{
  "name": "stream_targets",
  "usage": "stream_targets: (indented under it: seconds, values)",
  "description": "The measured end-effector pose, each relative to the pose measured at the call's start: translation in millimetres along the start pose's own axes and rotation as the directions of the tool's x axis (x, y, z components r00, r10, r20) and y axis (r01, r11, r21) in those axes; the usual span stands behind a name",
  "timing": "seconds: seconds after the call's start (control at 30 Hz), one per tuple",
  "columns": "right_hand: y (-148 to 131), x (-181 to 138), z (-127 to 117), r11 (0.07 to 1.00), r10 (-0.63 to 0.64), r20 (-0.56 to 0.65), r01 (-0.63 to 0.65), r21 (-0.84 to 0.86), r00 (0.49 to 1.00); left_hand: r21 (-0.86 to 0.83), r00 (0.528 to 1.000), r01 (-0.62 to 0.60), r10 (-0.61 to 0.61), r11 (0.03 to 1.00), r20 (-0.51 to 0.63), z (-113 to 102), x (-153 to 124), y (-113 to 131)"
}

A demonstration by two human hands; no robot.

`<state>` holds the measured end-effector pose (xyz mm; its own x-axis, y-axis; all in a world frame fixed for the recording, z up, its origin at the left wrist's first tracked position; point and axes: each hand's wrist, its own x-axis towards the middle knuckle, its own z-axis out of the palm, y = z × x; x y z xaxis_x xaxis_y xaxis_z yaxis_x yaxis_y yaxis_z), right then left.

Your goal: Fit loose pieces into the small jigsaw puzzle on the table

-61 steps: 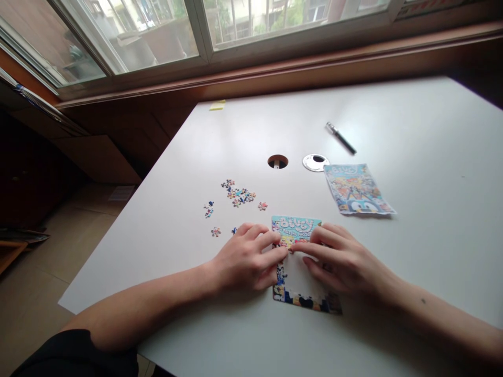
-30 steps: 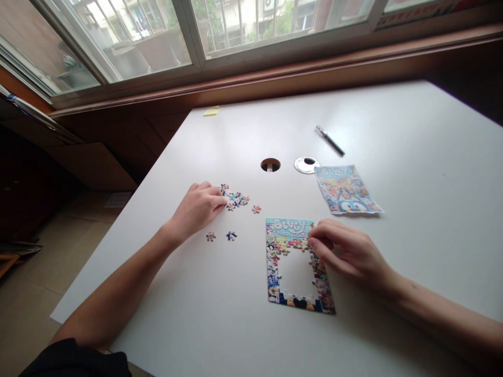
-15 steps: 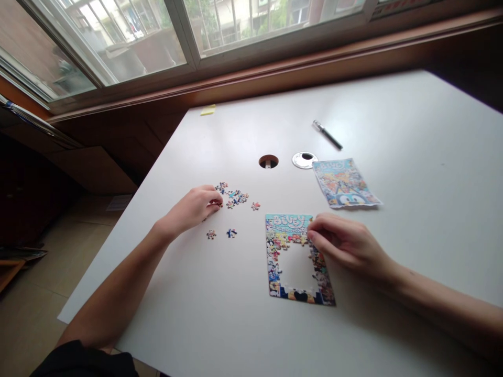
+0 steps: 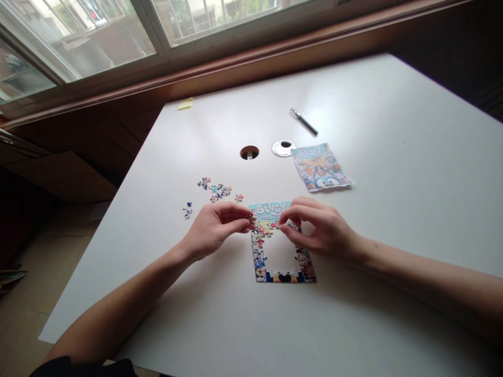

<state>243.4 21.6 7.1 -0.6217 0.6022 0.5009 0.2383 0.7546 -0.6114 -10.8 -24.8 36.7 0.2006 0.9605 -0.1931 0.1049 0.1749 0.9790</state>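
Note:
A jigsaw puzzle (image 4: 259, 259) lies on the white table with its border joined and a bare gap in its middle. My left hand (image 4: 216, 228) is at its upper left edge, thumb and fingers closed on a small puzzle piece (image 4: 252, 220). Over the puzzle's upper right part hovers my right hand (image 4: 318, 225), its fingers bent and the thumb slightly apart from the forefinger, with nothing visible between them. Several loose puzzle pieces (image 4: 220, 192) lie beyond my left hand, and a few more (image 4: 187, 209) sit to its left.
A picture sheet (image 4: 323, 167) lies behind my right hand, touching a round metal cover (image 4: 283, 148). To the left of the cover is a cable hole (image 4: 249, 153). A black pen (image 4: 304, 121) and a yellow sticky note (image 4: 185, 103) are farther back, below the window (image 4: 220, 18).
My left hand has moved right from the loose pieces to the puzzle, carrying a piece. My right hand has shifted slightly left over the puzzle, its fingertips parting. The camera view has turned a little.

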Motion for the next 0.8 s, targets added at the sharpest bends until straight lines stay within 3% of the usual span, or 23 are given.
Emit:
stream_targets:
  seconds: [0.17,0.67,0.73,0.8]
  values:
    - [-5,-2,3,0.988,-0.128,-0.005,0.127,-0.093,0.992,-0.054,1.0,-0.023,0.024,0.998,0.012,26,-8,-7]
    - [-6,-1,6,0.979,-0.176,-0.024,0.172,-0.114,0.984,-0.039,0.995,-0.073,0.075,0.997,0.066,33,-10,-18]
    - [-6,-1,6,0.978,-0.173,-0.03,0.168,-0.121,0.985,0.026,0.99,-0.116,0.114,0.993,0.084,33,-10,-18]
    - [-4,-1,5,0.985,-0.14,-0.036,0.135,-0.109,0.99,0.209,0.969,-0.248,0.239,0.946,0.065,30,-9,-18]
